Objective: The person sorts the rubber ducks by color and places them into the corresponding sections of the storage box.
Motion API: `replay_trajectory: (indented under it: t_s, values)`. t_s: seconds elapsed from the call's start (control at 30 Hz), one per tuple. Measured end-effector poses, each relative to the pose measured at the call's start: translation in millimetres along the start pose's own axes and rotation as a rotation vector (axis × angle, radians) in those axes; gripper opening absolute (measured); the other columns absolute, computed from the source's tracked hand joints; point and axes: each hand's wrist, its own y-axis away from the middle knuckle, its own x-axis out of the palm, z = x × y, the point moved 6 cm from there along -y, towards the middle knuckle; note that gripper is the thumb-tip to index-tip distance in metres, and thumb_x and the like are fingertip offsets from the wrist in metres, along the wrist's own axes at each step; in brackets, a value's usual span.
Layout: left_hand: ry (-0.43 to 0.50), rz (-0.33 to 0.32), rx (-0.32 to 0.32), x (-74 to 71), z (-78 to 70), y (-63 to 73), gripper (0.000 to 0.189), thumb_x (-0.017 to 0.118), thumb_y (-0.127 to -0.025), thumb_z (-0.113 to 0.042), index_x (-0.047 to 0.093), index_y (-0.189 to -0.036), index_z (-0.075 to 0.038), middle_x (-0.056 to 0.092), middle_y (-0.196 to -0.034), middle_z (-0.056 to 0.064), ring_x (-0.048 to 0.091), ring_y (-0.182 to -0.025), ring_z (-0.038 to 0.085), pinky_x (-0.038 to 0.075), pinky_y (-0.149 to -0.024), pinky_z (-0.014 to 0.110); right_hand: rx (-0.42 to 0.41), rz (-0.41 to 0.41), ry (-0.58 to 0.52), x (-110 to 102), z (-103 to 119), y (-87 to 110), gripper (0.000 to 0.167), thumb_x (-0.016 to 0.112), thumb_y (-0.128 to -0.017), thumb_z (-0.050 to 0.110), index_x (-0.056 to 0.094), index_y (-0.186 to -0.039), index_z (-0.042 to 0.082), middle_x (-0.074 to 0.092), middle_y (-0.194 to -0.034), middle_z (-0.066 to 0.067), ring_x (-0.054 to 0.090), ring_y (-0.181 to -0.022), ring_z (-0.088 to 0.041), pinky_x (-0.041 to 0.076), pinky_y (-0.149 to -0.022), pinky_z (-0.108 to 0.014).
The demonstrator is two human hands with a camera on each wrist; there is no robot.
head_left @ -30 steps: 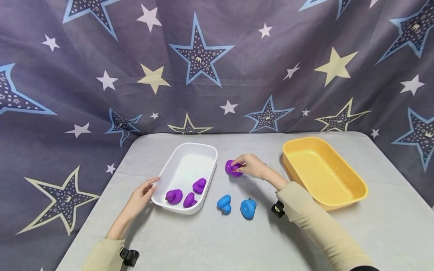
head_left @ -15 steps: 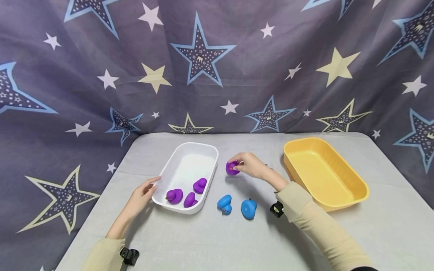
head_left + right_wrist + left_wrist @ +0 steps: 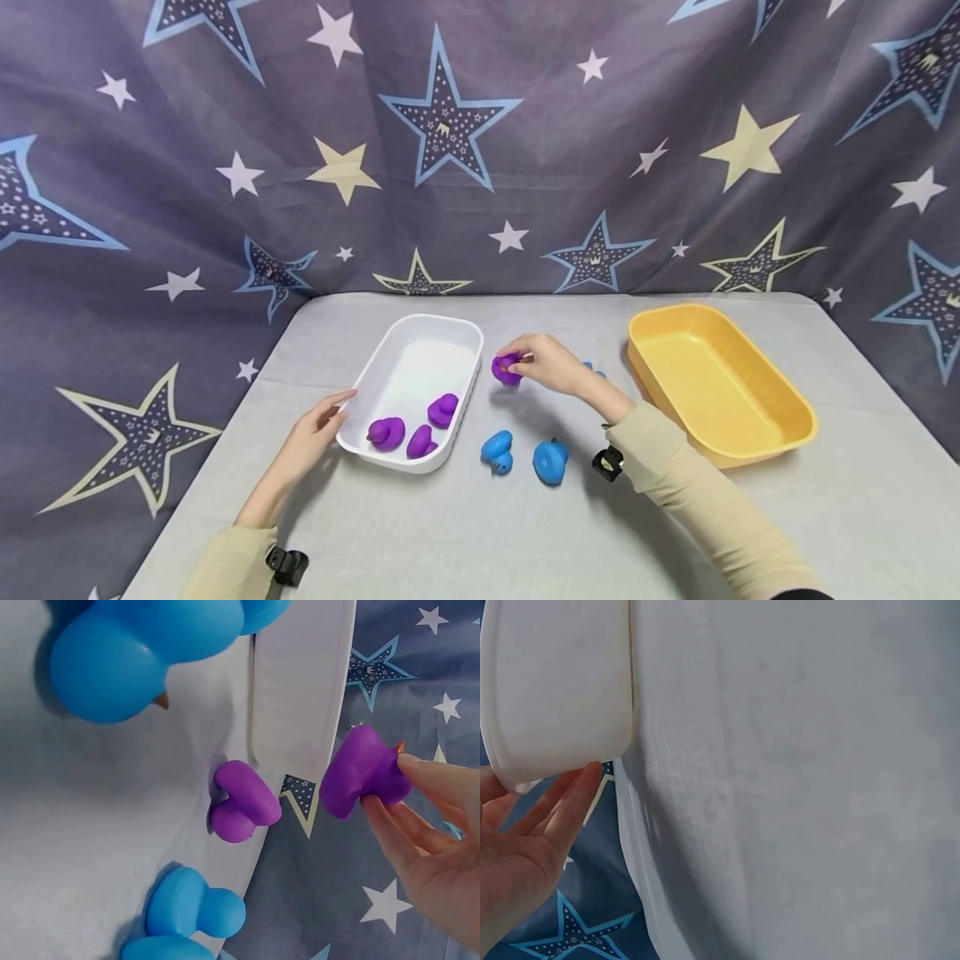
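Observation:
My right hand (image 3: 551, 364) pinches a purple rubber duck (image 3: 360, 774) by thumb and fingers, raised above the table right of a white tub (image 3: 401, 358). My left hand (image 3: 311, 435) holds the tub's near left rim. In the left wrist view, fingers (image 3: 581, 796) lie against its outer wall. Inside the tub sit 3 purple ducks, one of them at the near left (image 3: 387, 434). Two blue ducks, one left (image 3: 497, 452) and one right (image 3: 551, 462), lie tipped over on the table. Another purple duck (image 3: 244, 802) lies on the cloth in the right wrist view.
A yellow tub (image 3: 712, 392) stands at the right, beyond my right forearm. More blue ducks (image 3: 180, 904) lie on the table, mostly hidden by my right arm in the head view. A star-patterned curtain (image 3: 480, 150) borders the table's back and left.
My right hand has lifted the purple duck from the table and moved slightly left, toward the white tub. A bit of blue duck now shows behind the wrist. My left hand stays put.

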Motion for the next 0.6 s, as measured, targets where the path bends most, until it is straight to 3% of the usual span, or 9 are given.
replay_trajectory:
  t_s: [0.6]
  values:
    - [-0.01, 0.003, 0.007, 0.4, 0.7, -1.0, 0.033, 0.046, -0.091, -0.008, 0.048, -0.123, 0.001, 0.057, -0.102, 0.025, 0.056, -0.082, 0.022, 0.046, -0.067, 0.02, -0.026, -0.025, -0.052, 7, 17, -10.1, 0.023, 0.058, -0.082, -0.002, 0.063, -0.104, -0.004, 0.06, -0.1, -0.016, 0.058, -0.094, -0.024, 0.048, -0.079, -0.024]
